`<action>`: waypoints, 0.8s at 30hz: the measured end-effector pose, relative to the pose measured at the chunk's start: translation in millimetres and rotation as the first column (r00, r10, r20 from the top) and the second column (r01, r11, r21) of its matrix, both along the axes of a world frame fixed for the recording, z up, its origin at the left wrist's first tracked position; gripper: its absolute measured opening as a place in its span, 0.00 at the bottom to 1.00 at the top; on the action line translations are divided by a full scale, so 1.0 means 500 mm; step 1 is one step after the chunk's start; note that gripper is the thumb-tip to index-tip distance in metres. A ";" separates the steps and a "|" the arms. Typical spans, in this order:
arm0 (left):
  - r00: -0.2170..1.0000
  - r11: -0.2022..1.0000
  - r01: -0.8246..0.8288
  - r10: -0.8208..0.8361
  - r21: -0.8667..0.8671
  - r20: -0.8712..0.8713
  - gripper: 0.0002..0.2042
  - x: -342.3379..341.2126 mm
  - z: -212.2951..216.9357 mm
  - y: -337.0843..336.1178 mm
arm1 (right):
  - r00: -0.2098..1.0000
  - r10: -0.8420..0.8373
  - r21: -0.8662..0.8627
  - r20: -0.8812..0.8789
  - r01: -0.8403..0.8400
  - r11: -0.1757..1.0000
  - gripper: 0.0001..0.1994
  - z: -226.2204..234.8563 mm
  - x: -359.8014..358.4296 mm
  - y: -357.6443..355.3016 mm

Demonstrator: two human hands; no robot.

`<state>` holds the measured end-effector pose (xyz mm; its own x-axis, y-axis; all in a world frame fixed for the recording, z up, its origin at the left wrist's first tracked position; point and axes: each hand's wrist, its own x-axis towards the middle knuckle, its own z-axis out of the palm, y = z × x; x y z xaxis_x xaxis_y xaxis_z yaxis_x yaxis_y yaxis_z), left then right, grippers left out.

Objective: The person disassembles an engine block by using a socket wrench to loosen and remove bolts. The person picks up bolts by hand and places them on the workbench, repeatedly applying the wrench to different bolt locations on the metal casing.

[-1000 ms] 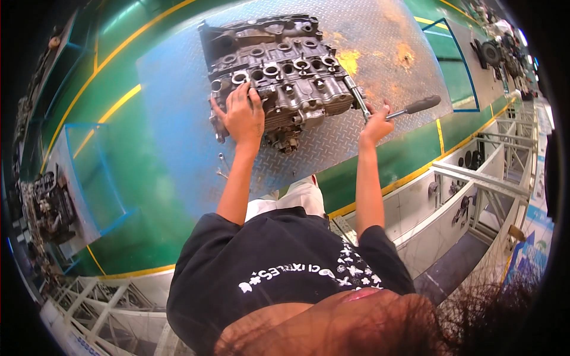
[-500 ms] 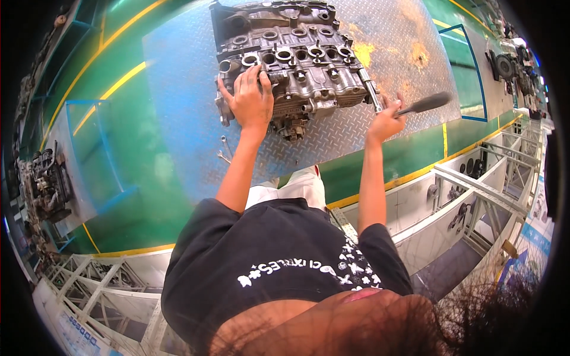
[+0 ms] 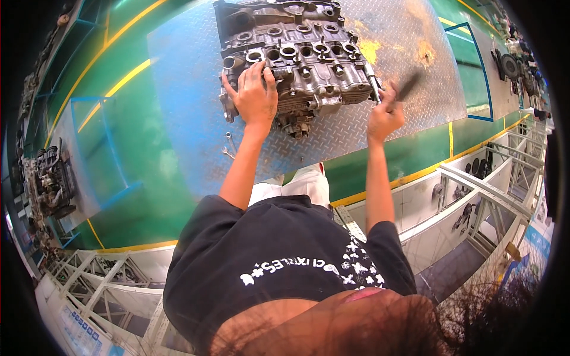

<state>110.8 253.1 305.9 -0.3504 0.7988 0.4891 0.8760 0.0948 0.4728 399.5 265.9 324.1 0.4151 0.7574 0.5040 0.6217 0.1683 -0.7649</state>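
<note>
A grey metal engine (image 3: 323, 89) with a row of round ports lies on the diamond-plate work surface (image 3: 196, 113). My left hand (image 3: 255, 99) rests on its near left part, fingers spread over the casting. At the engine's right end, my right hand (image 3: 385, 121) is closed around a ratchet wrench. The ratchet wrench's dark handle (image 3: 408, 87) sticks out beyond the fingers, blurred by motion. A shiny bar (image 3: 372, 80) runs from beside this hand along the engine's right end. How the bar joins the ratchet is hidden by my fingers.
A small spanner (image 3: 227, 153) lies on the plate beside my left forearm. Another engine (image 3: 52, 181) stands far left on the green floor. White metal frames (image 3: 475, 190) run behind a yellow line at right. Rust and yellow stains mark the plate's right side.
The ratchet handle has swung from pointing right to pointing up and right, away from me. My right hand has turned with it. My left hand stays on the engine.
</note>
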 end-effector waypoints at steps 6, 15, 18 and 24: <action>1.000 1.000 0.007 -0.007 0.007 0.012 0.15 0.019 0.014 0.020 | 0.063 -0.297 -0.273 -0.953 0.254 0.928 0.14 -0.054 0.095 0.057; 0.996 0.999 -0.014 0.012 -0.031 -0.084 0.16 0.006 0.004 -0.013 | 0.945 -0.057 0.100 0.323 0.026 0.995 0.19 -0.068 0.072 -0.017; 0.999 0.995 -0.005 0.002 -0.102 -0.033 0.19 0.006 0.010 -0.011 | 0.485 -0.332 -0.197 -0.809 0.309 0.930 0.11 -0.059 0.057 0.022; 1.000 0.992 0.001 -0.003 -0.123 -0.018 0.20 0.015 0.018 -0.002 | 0.484 -0.248 -0.144 -0.839 0.244 0.959 0.11 -0.073 0.061 0.030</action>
<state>118.3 252.4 315.0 -0.3408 0.8539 0.3934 0.8846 0.1495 0.4418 429.8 280.9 287.6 0.8090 0.5554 -0.1925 -0.3011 0.1102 -0.9472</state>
